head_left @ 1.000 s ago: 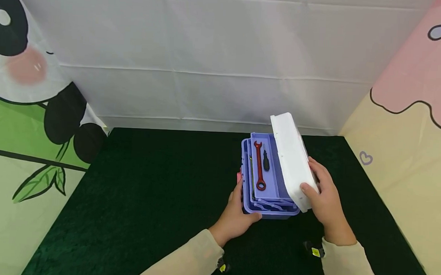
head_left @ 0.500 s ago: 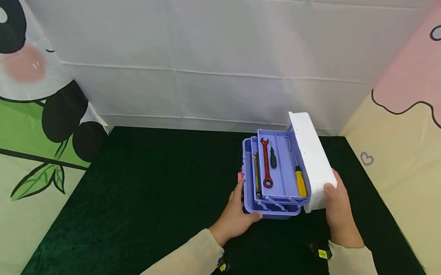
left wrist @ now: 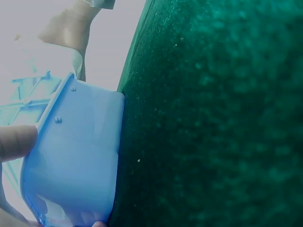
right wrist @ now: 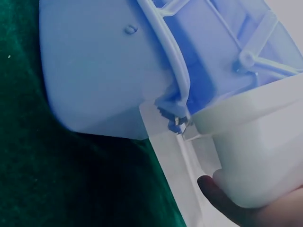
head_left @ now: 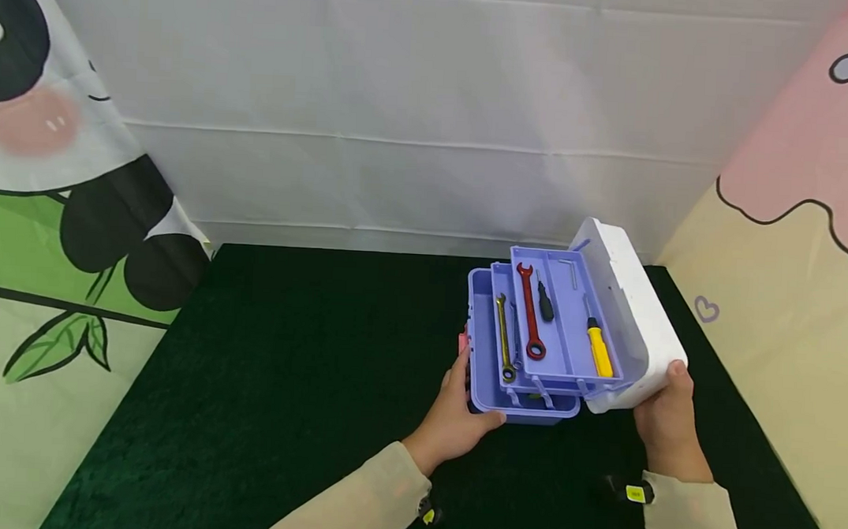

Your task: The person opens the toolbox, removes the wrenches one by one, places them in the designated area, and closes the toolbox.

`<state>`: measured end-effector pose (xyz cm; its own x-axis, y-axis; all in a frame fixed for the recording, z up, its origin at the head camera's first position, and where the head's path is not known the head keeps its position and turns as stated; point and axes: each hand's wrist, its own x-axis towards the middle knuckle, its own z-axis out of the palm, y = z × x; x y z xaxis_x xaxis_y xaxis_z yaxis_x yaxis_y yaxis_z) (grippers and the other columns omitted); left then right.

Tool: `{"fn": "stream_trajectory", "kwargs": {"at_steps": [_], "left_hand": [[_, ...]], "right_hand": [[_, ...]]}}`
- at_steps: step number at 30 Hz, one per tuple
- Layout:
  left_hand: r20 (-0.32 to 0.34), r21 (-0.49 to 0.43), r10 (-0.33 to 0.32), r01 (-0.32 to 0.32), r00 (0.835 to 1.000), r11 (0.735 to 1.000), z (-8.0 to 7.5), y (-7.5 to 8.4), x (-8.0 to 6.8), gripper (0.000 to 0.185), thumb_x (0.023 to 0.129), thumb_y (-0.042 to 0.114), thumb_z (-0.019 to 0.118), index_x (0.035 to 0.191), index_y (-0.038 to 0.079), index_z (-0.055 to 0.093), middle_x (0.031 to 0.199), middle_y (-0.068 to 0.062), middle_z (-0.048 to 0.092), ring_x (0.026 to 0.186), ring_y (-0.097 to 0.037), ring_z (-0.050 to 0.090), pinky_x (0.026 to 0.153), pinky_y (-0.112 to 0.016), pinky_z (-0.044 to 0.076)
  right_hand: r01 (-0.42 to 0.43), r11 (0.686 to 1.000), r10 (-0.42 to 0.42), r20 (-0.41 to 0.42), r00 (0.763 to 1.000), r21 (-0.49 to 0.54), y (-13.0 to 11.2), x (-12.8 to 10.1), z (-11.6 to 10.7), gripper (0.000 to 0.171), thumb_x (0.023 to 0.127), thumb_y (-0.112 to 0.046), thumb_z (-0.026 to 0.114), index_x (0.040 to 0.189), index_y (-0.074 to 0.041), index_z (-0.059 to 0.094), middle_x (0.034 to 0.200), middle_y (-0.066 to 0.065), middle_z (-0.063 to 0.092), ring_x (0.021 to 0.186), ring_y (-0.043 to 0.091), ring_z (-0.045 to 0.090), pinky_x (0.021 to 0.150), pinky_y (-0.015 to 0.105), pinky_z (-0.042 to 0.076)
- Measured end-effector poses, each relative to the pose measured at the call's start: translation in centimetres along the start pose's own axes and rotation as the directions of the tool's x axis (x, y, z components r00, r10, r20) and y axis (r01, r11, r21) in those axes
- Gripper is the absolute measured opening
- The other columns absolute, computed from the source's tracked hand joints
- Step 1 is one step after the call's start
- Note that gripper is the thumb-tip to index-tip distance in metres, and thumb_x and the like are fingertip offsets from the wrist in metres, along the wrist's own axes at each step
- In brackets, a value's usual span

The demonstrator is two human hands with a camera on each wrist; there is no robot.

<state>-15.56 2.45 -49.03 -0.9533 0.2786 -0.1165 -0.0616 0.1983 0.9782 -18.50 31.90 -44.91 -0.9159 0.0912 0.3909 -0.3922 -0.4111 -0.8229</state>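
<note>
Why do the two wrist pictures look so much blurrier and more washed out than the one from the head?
Head view: even, soft light, everything sharp, from the toolbox to the red wrench. Left wrist view: the lens sits very close, so the box wall and a fingertip are soft, and the background at upper left is blown out pale. Right wrist view: the white lid is overexposed, its edges are hazy, and the green cloth is out of focus.

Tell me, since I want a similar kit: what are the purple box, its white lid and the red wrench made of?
Purple toolbox: likely moulded plastic, smooth, slightly translucent. White lid: matte plastic, apparently. Red wrench: looks painted metal, though possibly plastic.
</note>
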Motion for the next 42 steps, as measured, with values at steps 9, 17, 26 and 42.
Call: {"fn": "stream_trajectory", "kwargs": {"at_steps": [9, 17, 26, 42], "left_hand": [[-0.004, 0.003, -0.002, 0.002, 1.0, 1.0, 0.2, -0.2, 0.1, 0.11, 0.092, 0.021, 0.08, 0.165, 0.035, 0.0, 0.161, -0.01, 0.019, 0.144, -0.029, 0.034, 0.118, -0.048, 0.032], [0.004, 0.011, 0.022, -0.022, 1.0, 1.0, 0.2, 0.0, 0.0, 0.11, 0.092, 0.02, 0.079, 0.166, 0.032, 0.0, 0.16, -0.011, 0.02, 0.141, -0.029, 0.036, 0.117, -0.046, 0.035], [-0.002, 0.016, 0.014, -0.014, 1.0, 1.0, 0.2, 0.3, -0.1, 0.109, 0.092, 0.021, 0.079, 0.166, 0.032, 0.0, 0.161, -0.012, 0.02, 0.141, -0.029, 0.037, 0.116, -0.047, 0.036], [-0.005, 0.043, 0.01, -0.01, 1.0, 0.999, 0.1, 0.5, 0.0, 0.11, 0.091, 0.022, 0.08, 0.166, 0.032, 0.0, 0.162, -0.011, 0.02, 0.143, -0.029, 0.035, 0.117, -0.047, 0.034]], "right_hand": [[0.035, 0.996, -0.036, 0.019, 0.999, 0.08, 0.0, 0.0, -0.5, 0.061, 0.104, -0.038, 0.04, 0.151, 0.0, 0.041, 0.136, 0.017, 0.049, 0.117, 0.028, 0.045, 0.101, 0.033, 0.048], [0.016, 1.0, -0.016, -0.15, 0.988, -0.006, -0.8, -0.3, 0.2, 0.056, 0.105, -0.034, 0.043, 0.153, -0.007, 0.04, 0.142, 0.013, 0.047, 0.122, 0.027, 0.046, 0.103, 0.029, 0.048], [0.138, 0.957, -0.195, -0.211, 0.958, -0.257, -2.4, -0.5, 0.9, 0.049, 0.101, 0.001, 0.038, 0.149, -0.001, 0.047, 0.154, 0.015, 0.037, 0.129, 0.029, 0.045, 0.099, 0.024, 0.05], [0.292, 0.504, -0.38, 0.095, 0.92, -0.813, -3.4, -1.4, 0.4, 0.052, 0.086, 0.0, 0.073, 0.137, 0.003, 0.061, 0.147, 0.02, 0.053, 0.139, 0.024, 0.047, 0.103, 0.017, 0.042]]}}
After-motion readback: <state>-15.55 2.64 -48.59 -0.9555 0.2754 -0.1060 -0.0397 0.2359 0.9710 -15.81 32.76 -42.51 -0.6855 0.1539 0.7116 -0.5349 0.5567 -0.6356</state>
